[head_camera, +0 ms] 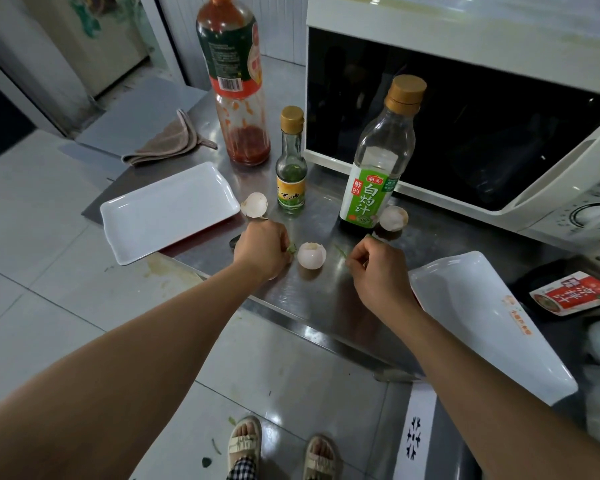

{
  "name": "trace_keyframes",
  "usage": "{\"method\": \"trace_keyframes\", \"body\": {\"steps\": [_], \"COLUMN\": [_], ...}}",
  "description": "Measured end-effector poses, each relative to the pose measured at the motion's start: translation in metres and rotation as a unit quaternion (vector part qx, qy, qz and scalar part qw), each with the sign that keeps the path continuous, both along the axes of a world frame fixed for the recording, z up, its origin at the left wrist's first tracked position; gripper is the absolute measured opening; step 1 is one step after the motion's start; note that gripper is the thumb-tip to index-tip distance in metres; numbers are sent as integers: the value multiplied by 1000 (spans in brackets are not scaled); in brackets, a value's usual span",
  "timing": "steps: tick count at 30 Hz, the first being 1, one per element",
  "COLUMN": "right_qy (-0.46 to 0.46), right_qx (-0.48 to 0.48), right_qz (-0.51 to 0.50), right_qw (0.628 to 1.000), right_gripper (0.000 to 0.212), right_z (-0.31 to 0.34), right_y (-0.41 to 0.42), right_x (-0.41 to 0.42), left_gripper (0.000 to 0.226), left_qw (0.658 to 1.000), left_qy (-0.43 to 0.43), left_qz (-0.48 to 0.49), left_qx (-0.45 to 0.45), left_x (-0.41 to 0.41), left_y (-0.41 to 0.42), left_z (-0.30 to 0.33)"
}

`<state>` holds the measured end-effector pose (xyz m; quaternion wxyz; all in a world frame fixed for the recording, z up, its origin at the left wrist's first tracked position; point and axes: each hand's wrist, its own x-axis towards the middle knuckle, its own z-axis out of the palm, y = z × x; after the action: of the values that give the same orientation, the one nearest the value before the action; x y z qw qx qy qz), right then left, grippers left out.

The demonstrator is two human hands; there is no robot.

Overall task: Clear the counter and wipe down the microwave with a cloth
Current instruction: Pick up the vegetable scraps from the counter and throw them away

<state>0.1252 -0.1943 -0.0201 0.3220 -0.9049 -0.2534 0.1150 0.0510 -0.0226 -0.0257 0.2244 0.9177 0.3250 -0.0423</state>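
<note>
- The clearing step looks to be in hand: both hands work at scraps on the brushed steel counter (326, 299) at mid-frame, and wiping has not begun.
- The left hand (262, 251) is curled nearly closed, a shred of green vegetable scrap (291, 249) pinched at its fingertips.
- The right hand (378, 271) is also curled, fingers drawn in near a thin green strand (340, 251); I cannot tell whether it has hold of anything.
- Between the hands sits a broken white eggshell half (311, 255); a second shell (254, 204) lies just above the left hand, and a third (393, 218) beside the green-labelled clear sauce bottle (378, 168).
- The folded brownish-grey cloth (168, 143) lies at upper left, well apart from both hands.
- The white microwave with a dark glass door (465, 133) fills the upper right.
- Next, probably: gather the shells, which would crush easily, then shift the bottles and white rectangular trays (167, 211) before fetching the cloth.
</note>
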Motion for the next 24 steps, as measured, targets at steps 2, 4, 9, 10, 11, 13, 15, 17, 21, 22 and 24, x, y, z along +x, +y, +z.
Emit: {"method": "trace_keyframes", "body": {"steps": [2, 4, 9, 10, 11, 13, 15, 17, 21, 22, 24], "right_qy": [0, 2, 2, 0, -1, -3, -3, -1, -4, -7, -10], "right_qx": [0, -2, -4, -2, -1, -2, -3, -3, -1, 2, 11], "right_qz": [-1, -1, 2, 2, 3, 3, 2, 1, 3, 3, 5], "right_qw": [1000, 1000, 1000, 1000, 1000, 1000, 1000, 1000, 1000, 1000, 1000], "right_gripper": [8, 9, 10, 12, 13, 16, 18, 17, 16, 16, 15], "right_z": [-1, -1, -2, -3, -3, -3, -3, -2, 3, 5, 11], "right_y": [-1, -2, -3, -3, -3, -3, -3, -2, -1, 0, 2], "right_x": [1, 2, 3, 2, 2, 1, 1, 0, -2, -3, -5], "left_gripper": [7, 7, 11, 11, 11, 11, 11, 13, 18, 21, 26], "left_qw": [1000, 998, 995, 995, 995, 996, 999, 1000, 979, 958, 893], "left_qy": [10, 20, 27, 23, 18, 7, -2, -13, -53, -78, -136], "left_qz": [4, -3, -27, -30, -33, -30, -10, 19, 105, 143, 205], "left_qx": [24, 59, 89, 90, 90, 79, 48, 3, -165, -238, -376], "left_x": [0, 1, 1, 1, 1, 0, -2, -4, -7, -7, -9], "left_y": [-2, -3, -3, -4, -4, -4, -2, 1, 8, 8, 8], "left_z": [1, 2, 3, 2, 0, -3, -6, -6, 0, 4, 16]}}
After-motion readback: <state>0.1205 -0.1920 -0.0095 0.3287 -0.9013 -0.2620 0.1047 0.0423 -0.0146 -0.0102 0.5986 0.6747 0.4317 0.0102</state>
